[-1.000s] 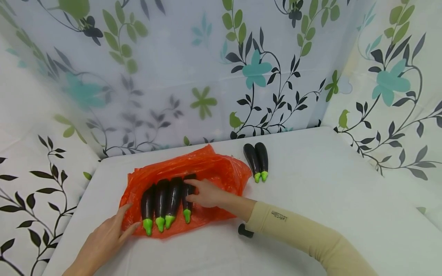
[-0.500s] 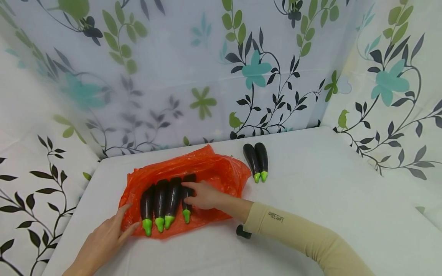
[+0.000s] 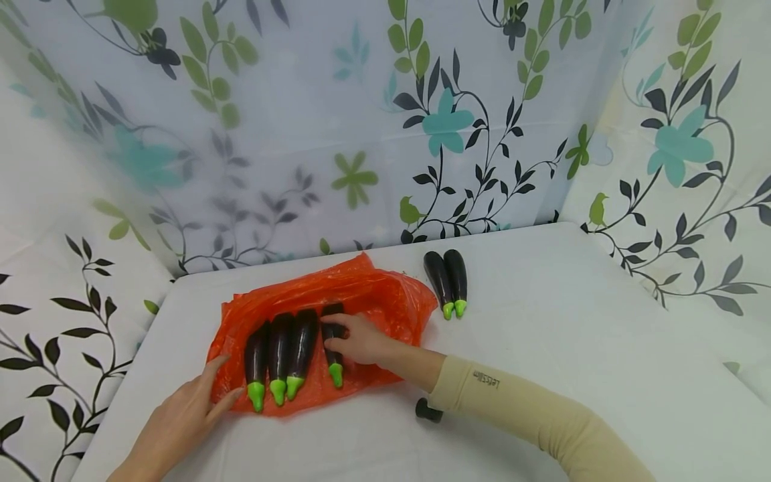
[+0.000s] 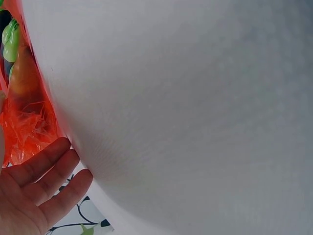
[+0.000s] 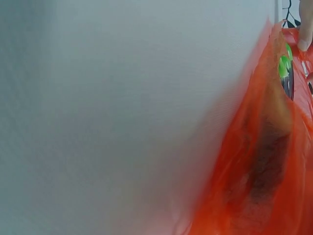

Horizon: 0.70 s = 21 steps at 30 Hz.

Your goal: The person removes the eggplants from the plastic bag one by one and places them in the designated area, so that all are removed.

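Note:
A red plastic bag (image 3: 409, 301) lies on its side with its mouth facing the person. Inside, three dark eggplants (image 3: 280, 348) lie side by side, green stems toward the person. My right hand (image 3: 361, 340) reaches into the bag and grips a fourth eggplant (image 3: 334, 360), which lies to their right with a gap between. My left hand (image 3: 177, 418) stays at the bag's left edge, thumb and fingertips right at the film. In the left wrist view, three fingers of that hand (image 4: 46, 191) extend nearly straight. The right wrist view shows red film (image 5: 234, 196), with the right hand hidden.
Two more eggplants (image 3: 456, 278) lie together on the white table (image 3: 542, 321), right of the bag. A small black object (image 3: 428, 410) sits beneath the right sleeve (image 3: 512, 402). A leaf-patterned curtain (image 3: 289, 134) hangs behind the table and along both sides.
The eggplant in my right hand has shifted slightly right, and its stem end has swung right, widening the gap to the other three. The left hand has stayed in place.

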{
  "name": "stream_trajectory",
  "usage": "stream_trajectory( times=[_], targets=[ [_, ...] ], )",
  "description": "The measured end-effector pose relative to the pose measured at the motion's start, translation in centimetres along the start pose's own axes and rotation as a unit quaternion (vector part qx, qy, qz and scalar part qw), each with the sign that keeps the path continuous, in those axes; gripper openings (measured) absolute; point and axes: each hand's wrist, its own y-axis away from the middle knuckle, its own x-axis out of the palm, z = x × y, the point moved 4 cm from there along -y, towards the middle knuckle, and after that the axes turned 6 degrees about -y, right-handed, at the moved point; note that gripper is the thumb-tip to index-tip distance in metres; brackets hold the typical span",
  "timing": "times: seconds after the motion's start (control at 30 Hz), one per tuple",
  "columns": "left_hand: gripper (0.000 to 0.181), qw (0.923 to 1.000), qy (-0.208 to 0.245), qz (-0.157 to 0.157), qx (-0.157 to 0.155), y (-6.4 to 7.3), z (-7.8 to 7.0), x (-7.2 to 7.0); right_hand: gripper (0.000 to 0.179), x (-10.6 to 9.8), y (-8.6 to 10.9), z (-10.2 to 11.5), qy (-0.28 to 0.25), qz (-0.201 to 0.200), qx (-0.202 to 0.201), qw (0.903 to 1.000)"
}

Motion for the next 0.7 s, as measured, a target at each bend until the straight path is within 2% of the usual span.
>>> stream_trajectory(
  times=[0.2,0.47,0.7],
  targets=[
    [0.086,1.0000,0.000,0.006,-0.001,0.0,0.1,0.1,0.046,-0.4,0.1,-0.3,-0.036,-0.009,-0.005,0.9993],
    [0.087,0.9998,0.004,0.016,-0.005,-0.1,0.2,0.1,0.040,-0.8,0.2,-0.6,-0.042,-0.024,-0.009,0.9988],
    [0.086,0.9999,0.002,0.010,-0.001,-0.1,0.2,0.1,0.042,-1.2,0.7,-0.7,-0.040,-0.018,-0.007,0.9990]
  ],
)
